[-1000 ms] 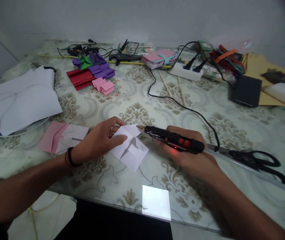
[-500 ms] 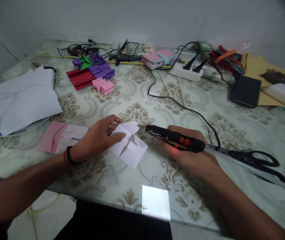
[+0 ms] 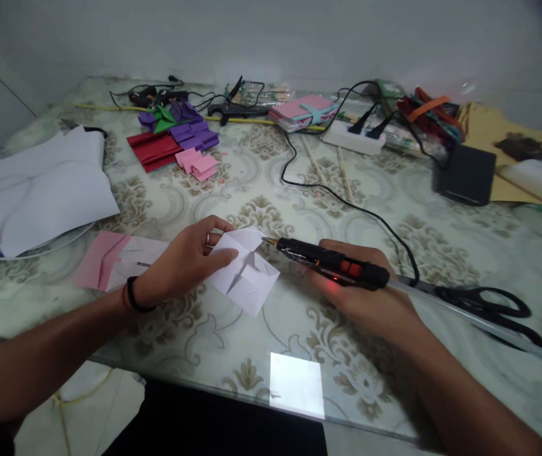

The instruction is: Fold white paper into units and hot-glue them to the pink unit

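Observation:
A folded white paper piece [image 3: 253,285] is pinched at its left side by my left hand [image 3: 195,253], thumb on top and the other fingers behind. My right hand [image 3: 366,291] grips a black hot glue gun [image 3: 335,261], with a red light glowing on its side. The metal nozzle points left and is at the paper's upper right corner; whether it touches cannot be made out. A clear glue stick [image 3: 461,311] sticks out of the gun's back. Partly under my left wrist lie folded pink paper [image 3: 102,259] and folded white paper [image 3: 145,253].
Black-handled scissors [image 3: 489,301] lie right of my right hand. The gun's black cord [image 3: 347,197] runs back toward a white power strip [image 3: 354,136]. White sheets [image 3: 47,190] lie at left; purple folded papers [image 3: 195,134] and a red one [image 3: 152,151] lie farther back.
The white paper has tilted up very slightly in my left hand. My right hand and the glue gun have hardly moved.

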`<state>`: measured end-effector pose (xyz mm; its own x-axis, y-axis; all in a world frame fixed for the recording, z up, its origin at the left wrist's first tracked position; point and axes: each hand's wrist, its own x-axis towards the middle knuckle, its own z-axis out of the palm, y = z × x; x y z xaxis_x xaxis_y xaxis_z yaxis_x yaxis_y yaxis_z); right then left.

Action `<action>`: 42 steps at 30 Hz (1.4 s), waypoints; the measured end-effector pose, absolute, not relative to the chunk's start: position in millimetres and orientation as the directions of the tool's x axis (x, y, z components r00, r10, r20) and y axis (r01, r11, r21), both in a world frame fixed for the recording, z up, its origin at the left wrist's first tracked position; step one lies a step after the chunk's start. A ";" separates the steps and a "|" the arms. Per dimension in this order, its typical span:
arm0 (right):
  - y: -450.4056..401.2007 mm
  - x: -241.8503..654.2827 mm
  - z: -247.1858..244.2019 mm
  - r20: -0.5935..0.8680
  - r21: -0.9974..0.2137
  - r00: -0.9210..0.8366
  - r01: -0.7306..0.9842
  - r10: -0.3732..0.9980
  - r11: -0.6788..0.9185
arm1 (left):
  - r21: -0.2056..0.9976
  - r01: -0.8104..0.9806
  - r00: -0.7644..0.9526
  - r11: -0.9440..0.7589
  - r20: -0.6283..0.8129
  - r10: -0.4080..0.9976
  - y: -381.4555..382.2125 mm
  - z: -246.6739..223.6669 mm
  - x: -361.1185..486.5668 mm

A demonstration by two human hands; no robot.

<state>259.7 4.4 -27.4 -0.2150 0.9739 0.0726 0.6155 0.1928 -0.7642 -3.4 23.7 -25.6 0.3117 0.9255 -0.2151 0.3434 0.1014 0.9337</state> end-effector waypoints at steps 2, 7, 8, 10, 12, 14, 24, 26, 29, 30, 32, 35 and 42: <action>4.7 260.3 -29.0 0.081 -0.759 -0.239 0.615 0.968 0.216 | 0.930 0.354 0.311 0.097 -0.215 0.926 23.7 -25.5 -3.5; 6.3 259.6 -33.9 0.177 -0.732 -0.363 0.573 0.915 0.369 | 0.919 0.386 0.315 0.074 -0.207 0.926 23.5 -27.5 -4.9; 6.5 259.1 -34.2 0.186 -0.731 -0.383 0.562 0.905 0.388 | 0.918 0.392 0.315 0.066 -0.201 0.928 23.5 -28.1 -5.1; 6.5 257.8 -33.8 0.188 -0.732 -0.407 0.549 0.894 0.404 | 0.914 0.402 0.316 0.048 -0.188 0.930 23.4 -28.8 -5.2; 6.1 256.7 -32.4 0.174 -0.731 -0.412 0.554 0.894 0.398 | 0.916 0.400 0.323 0.038 -0.179 0.929 23.5 -29.1 -5.2; 5.5 255.9 -30.8 0.151 -0.730 -0.405 0.570 0.902 0.378 | 0.920 0.390 0.330 0.036 -0.176 0.927 23.7 -29.1 -5.2; 4.3 255.3 -29.2 0.097 -0.733 -0.392 0.594 0.915 0.332 | 0.921 0.387 0.333 0.041 -0.181 0.925 22.8 -29.5 -4.9; 3.9 255.4 -29.1 0.090 -0.733 -0.382 0.599 0.920 0.321 | 0.927 0.372 0.341 0.053 -0.190 0.921 22.5 -29.4 -4.5; 3.6 255.8 -29.6 0.107 -0.734 -0.373 0.596 0.921 0.326 | 0.925 0.375 0.344 0.058 -0.196 0.918 22.5 -29.9 -4.4; 3.6 255.9 -29.7 0.114 -0.735 -0.372 0.593 0.921 0.330 | 0.925 0.376 0.344 0.056 -0.196 0.918 22.6 -30.3 -4.5; 3.7 256.3 -30.0 0.116 -0.734 -0.368 0.594 0.923 0.329 | 0.926 0.374 0.345 0.053 -0.192 0.919 22.6 -31.1 -4.7; 3.7 256.8 -29.9 0.103 -0.729 -0.349 0.610 0.931 0.309 | 0.924 0.381 0.352 0.043 -0.188 0.917 22.2 -31.8 -4.7; 3.3 256.8 -28.7 0.093 -0.727 -0.303 0.630 0.948 0.273 | 0.918 0.395 0.374 0.032 -0.193 0.907 21.6 -31.9 -3.8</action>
